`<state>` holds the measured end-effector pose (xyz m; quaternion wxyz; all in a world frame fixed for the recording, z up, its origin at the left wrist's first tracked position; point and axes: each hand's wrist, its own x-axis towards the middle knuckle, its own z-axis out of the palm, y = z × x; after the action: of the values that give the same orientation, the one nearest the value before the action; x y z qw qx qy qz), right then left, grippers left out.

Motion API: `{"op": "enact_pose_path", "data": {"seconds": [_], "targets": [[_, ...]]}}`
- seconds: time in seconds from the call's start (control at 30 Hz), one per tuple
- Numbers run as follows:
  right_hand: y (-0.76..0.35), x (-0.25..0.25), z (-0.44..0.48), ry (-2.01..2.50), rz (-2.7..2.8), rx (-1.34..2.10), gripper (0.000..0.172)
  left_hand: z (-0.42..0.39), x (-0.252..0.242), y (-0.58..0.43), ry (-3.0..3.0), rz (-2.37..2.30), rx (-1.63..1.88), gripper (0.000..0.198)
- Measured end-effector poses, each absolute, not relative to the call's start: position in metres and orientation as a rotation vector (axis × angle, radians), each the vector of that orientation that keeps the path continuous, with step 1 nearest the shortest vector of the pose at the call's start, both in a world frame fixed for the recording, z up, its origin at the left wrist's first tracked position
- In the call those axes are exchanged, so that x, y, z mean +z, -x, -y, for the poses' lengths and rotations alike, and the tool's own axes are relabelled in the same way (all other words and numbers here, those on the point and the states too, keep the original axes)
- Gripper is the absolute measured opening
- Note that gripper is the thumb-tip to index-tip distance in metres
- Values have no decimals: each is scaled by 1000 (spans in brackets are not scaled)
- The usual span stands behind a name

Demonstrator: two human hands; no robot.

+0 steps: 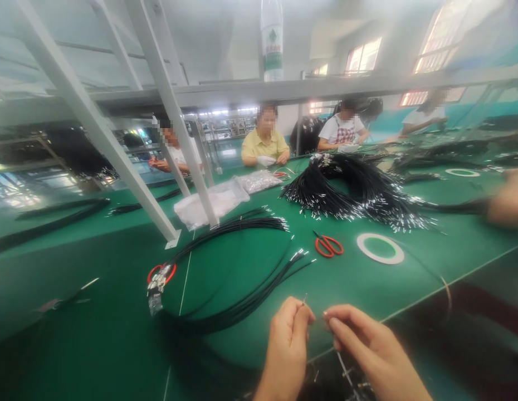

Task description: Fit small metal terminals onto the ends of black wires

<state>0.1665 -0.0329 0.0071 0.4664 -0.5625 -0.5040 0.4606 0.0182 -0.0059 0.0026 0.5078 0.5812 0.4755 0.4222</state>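
Note:
My left hand [286,340] is closed in a pinch, and a thin cable's tip [305,299] pokes up between its thumb and forefinger. A short gap to the right, my right hand [363,345] also pinches, with a tiny pale bit at its fingertips that is too small to name. Below the right fingers a thin grey strand [345,367] runs down; I cannot tell whether they hold it. Beyond my hands lies a bundle of black cables [246,309] with white tips. Red-handled scissors [329,245] and a white tape roll [381,248] rest farther back on the green table [259,267].
A large heap of black cables [346,184] lies at the back. Another bundle [238,224] curves near a second red-handled pair [161,273]. Plastic bags [213,200] sit beside metal posts [154,189]. Several people sit across the table; a blurred hand [507,197] is at right.

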Motion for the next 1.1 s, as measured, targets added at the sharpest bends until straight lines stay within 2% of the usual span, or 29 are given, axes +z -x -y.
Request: {"op": "enact_pose_path", "data": {"seconds": [0.2, 0.7, 1.1], "targets": [[-165, 4, 35, 1270, 1427, 868, 13, 15, 4, -14, -1479, -1057, 1130, 11], [-158, 3, 42, 1169, 1585, 666, 25, 17, 17, -7, -1373, -988, 990, 13], [-164, 4, 38, 1291, 1534, 707, 13, 17, 18, -8, -1294, -958, 1027, 17]]}}
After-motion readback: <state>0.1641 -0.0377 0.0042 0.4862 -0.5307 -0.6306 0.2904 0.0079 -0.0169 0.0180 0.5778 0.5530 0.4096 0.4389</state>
